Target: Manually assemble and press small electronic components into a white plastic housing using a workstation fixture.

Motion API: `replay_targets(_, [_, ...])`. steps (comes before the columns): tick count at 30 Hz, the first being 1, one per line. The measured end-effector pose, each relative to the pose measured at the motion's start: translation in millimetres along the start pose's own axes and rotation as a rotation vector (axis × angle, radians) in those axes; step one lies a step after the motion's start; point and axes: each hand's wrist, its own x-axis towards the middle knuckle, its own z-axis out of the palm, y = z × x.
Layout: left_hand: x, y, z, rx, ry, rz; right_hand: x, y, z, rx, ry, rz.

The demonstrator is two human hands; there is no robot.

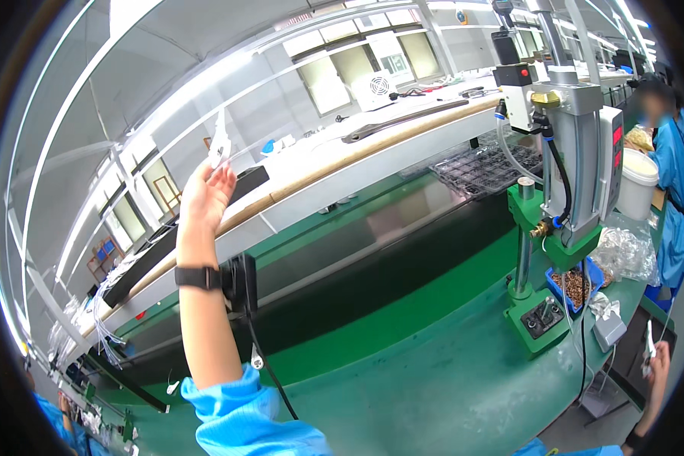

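white cable piece (220, 143), small and flat with a thin wire trailing down from it, sits pinched at the fingertips of the left hand (205, 196), which is raised high above the green bench (403, 372), toward the long shelf (334, 163). the fingers are mostly straight and loosely spread, only the tips closing on the piece. the right hand (656, 363) is low at the right edge, curled round another small white piece (650, 346) with a wire; how tight that hold is i cannot tell, since it is small and close to the rim.

risks, as i judge them: the hold up high is only a fingertip pinch, so the piece could slip and drop onto the dark belt (372, 266). its trailing wire could catch on the black box (241, 283) strapped by the wrist or on its black cord. the right hand works near the green press (543, 251), where loose wires could snag on the base.

containers: a blue tray (577, 287) by the press holds small brownish metal parts. a white bucket (637, 184) stands behind the press, contents not visible. clear plastic trays (482, 169) lie on the far side of the belt, with small dark parts in rows. a crumpled clear bag (625, 254) lies beside the blue tray.
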Motion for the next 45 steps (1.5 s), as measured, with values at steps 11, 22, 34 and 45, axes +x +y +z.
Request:
replay_targets(11, [-18,-16,-36,0.496,0.255,0.257,-13,-22,61,0.022,-0.013,0.105])
replay_targets(22, [-229,-152,65,0.832,-0.669,0.188,-11,-27,165,0.469,-0.739,0.245])
replay_targets(34, [-361,-284,132,0.931,-1.458,0.117,-9,7,181,0.390,-0.936,0.630])
replay_targets(45, [-302,-314,153,0.943,-0.793,-0.299,156,8,128,-0.815,-0.248,-0.449])
